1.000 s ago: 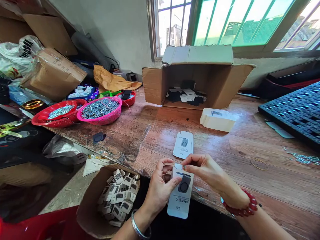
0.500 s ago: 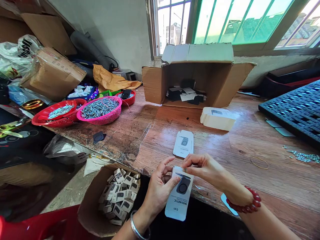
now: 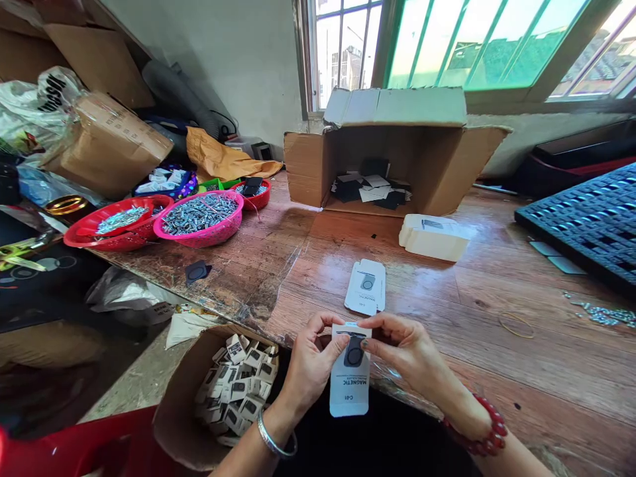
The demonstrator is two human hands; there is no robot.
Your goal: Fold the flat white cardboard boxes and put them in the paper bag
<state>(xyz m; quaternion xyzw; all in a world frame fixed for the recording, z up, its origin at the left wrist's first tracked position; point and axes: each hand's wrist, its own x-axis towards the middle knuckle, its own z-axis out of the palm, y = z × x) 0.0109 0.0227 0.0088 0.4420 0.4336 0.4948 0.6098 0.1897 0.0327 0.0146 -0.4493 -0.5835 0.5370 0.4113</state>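
Note:
Between my hands, just off the table's front edge, is a flat white paper box (image 3: pixel 349 387) printed "MAGNETIC" and "C-01", with a dark ring holder pictured on it. My left hand (image 3: pixel 314 358) pinches its upper left side, thumb on the printed face. At the upper right side, my right hand (image 3: pixel 402 341) grips with thumb and fingers close to the top end. The fingers behind the box are hidden. Just beyond my hands, a few more flat white boxes (image 3: pixel 366 286) of the same print lie on the table.
A stack of flat boxes (image 3: pixel 434 237) stands near an open carton (image 3: pixel 303 169) holding black and white cards. Below left, another carton (image 3: pixel 173 404) contains several folded small boxes. Baskets of screws (image 3: pixel 199 215) sit left; a black crate (image 3: pixel 586 218) stands right.
The box has shifted slightly up and turned straighter. My right hand has come down from its top end onto its right side, and my left hand still holds it.

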